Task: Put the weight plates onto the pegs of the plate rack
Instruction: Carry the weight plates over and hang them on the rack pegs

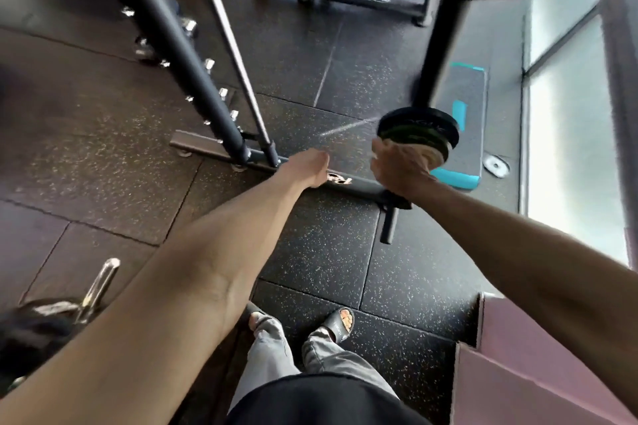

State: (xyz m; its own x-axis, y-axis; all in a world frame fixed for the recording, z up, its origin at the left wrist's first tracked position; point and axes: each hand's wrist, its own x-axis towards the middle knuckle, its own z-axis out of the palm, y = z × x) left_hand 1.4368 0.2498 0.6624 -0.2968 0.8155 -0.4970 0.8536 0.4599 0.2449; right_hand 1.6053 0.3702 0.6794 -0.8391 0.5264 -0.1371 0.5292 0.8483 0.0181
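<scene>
Right hand [400, 167] gripping small weight plates [419, 129], edge just beside black post [440, 55], open floor [310, 55] leftward

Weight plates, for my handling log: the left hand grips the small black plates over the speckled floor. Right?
No. The head view shows the right hand gripping the small black weight plates over the speckled floor; the left hand holds no plate.

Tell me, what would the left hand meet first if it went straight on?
The left hand would probably meet bare floor just past the rack base; depth is unclear.
</scene>
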